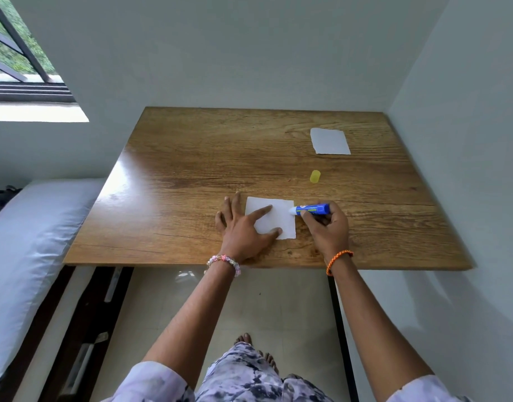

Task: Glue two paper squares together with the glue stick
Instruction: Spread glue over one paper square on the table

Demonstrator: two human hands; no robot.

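Observation:
A white paper square (280, 217) lies on the wooden table (191, 175) near its front edge. My left hand (243, 224) presses it flat, with the index finger and thumb spread over the sheet. My right hand (326, 227) grips a blue glue stick (311, 209), held sideways with its white tip touching the paper's right edge. A second white paper square (330, 141) lies farther back on the right. The yellow cap (315, 176) lies on the table between the two sheets.
Walls close in the table at the back and right. A bed with a white sheet (26, 256) stands to the left, with a window (20, 53) above it. Tiled floor and my feet show below the table's front edge.

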